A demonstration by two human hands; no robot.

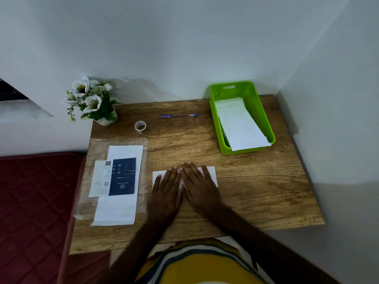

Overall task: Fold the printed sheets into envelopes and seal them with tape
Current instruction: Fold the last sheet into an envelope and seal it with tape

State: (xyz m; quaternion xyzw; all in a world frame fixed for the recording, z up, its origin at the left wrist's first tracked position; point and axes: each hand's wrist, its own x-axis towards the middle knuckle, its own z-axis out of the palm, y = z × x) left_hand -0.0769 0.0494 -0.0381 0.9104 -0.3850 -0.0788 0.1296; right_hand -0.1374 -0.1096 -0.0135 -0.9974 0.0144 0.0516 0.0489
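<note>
A folded white sheet [211, 174] lies flat on the wooden table [256, 185], in the middle near me. My left hand [167, 189] and my right hand [198, 184] both rest flat on it, fingers spread, index fingers touching, pressing it down. To the left, a stack of white sheets [117, 210] lies on a clear plastic sleeve [88, 160], with a dark blue printed leaflet [122, 176] on top. A roll of tape [140, 127] stands at the back left of the table.
A green plastic basket [217, 124] at the back right holds white folded papers [240, 126]. A blue pen [178, 116] lies at the back. A pot of white flowers [92, 101] stands in the back left corner. Walls close the back and right.
</note>
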